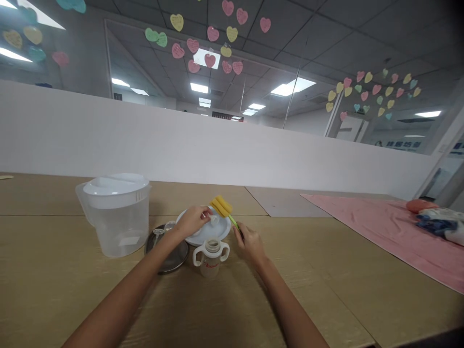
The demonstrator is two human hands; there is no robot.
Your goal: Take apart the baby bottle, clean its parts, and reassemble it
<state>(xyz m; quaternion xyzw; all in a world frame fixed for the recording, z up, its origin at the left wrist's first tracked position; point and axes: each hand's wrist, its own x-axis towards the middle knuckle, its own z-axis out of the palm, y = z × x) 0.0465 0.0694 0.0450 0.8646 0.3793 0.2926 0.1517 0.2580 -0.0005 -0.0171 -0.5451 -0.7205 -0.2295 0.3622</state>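
My right hand (pixel 250 243) is closed around the green handle of a bottle brush (pixel 222 206), its yellow sponge head tilted up to the left over a white plate (pixel 224 236). Over the same plate, my left hand (pixel 194 221) pinches a small, clear-whitish piece (pixel 213 220) whose kind I cannot make out, close below the sponge. A baby bottle (pixel 211 261) with two white side handles stands upright in front of the plate, its neck uncovered. Left of it, partly under my left forearm, lies a dark round tray (pixel 174 258) with small clear bottle parts (pixel 158 233) on it.
A large translucent lidded pitcher (pixel 121 217) stands left of the tray. On the right, a pink cloth (pixel 384 227) covers part of the wooden table (pixel 308 290), with an orange item and bundled fabric (pixel 440 222) on top. A white partition (pixel 217 150) runs along the back.
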